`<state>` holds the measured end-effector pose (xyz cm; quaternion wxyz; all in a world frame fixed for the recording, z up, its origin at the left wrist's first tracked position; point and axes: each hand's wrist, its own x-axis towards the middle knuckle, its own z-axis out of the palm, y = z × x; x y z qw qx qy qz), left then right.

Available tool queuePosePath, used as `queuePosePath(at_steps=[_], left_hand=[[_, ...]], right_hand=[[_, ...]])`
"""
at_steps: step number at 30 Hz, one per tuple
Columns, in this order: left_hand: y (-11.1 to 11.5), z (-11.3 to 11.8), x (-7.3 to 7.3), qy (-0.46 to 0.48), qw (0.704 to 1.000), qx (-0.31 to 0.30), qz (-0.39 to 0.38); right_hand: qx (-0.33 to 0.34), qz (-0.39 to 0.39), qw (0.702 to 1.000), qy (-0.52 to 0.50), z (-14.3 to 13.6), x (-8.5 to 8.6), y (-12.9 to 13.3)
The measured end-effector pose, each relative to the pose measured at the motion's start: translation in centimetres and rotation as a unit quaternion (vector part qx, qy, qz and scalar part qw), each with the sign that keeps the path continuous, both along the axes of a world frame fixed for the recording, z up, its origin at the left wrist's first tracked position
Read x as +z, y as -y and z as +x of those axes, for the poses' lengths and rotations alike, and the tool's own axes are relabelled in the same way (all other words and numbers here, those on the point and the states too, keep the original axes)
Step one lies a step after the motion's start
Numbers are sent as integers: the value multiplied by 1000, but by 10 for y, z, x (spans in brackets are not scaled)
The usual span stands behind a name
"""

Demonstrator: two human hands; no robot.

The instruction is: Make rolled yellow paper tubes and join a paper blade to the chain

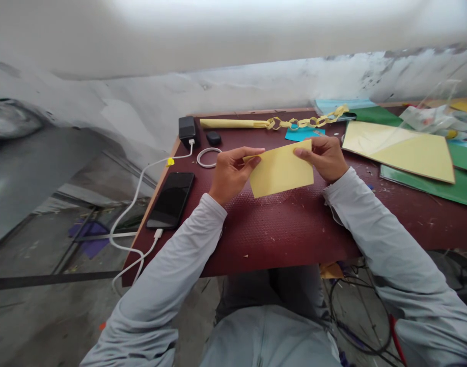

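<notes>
A rectangular piece of yellow paper is held up above the dark red table, slightly tilted. My left hand pinches its upper left corner between thumb and fingers. At the upper right corner, my right hand grips it the same way, thumb in front and fingers partly hidden behind. Beyond the paper lies a yellow paper chain of linked loops, joined to or touching a long folded yellow paper strip. A small blue piece of paper rests just under the chain.
On the table's left are a black phone with a white cable, a black charger, a small black case and a white ring. Yellow sheets and green sheets lie at right. A wall stands behind.
</notes>
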<state>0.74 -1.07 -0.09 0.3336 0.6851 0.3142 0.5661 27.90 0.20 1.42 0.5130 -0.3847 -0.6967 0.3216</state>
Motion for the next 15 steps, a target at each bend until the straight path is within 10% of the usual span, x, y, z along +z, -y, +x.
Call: queuePosePath(at_steps=[15], left_hand=[[-9,-2,-10,-6,999,-37,-28]], right_hand=[[-15,24,999,-24,-1,-3,-4]])
